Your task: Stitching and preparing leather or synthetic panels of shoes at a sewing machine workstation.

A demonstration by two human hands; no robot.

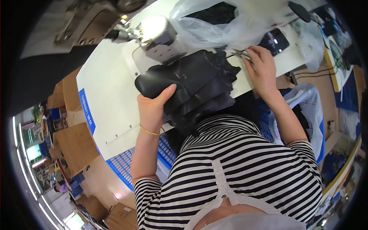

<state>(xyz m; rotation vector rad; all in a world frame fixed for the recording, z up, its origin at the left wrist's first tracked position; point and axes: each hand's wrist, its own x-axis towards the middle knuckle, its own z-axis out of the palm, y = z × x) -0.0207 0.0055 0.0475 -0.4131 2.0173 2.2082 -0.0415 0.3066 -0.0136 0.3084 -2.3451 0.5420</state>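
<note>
A bundle of black, leather-like pieces lies in layers across the near edge of the white table, with ragged edges on its right side. My left hand grips its left end, thumb on top and fingers hidden underneath. To the right of the bundle, my right hand has its thumb and fingers closed around small metal thread snips, just over the tabletop. The sewing machine head stands directly beyond the bundle.
Clear plastic bags with black material lie at the back. A dark phone sits beyond my right hand. Blue baskets stand below the table, one at left and a plastic-lined one at right. Cardboard boxes are on the far left.
</note>
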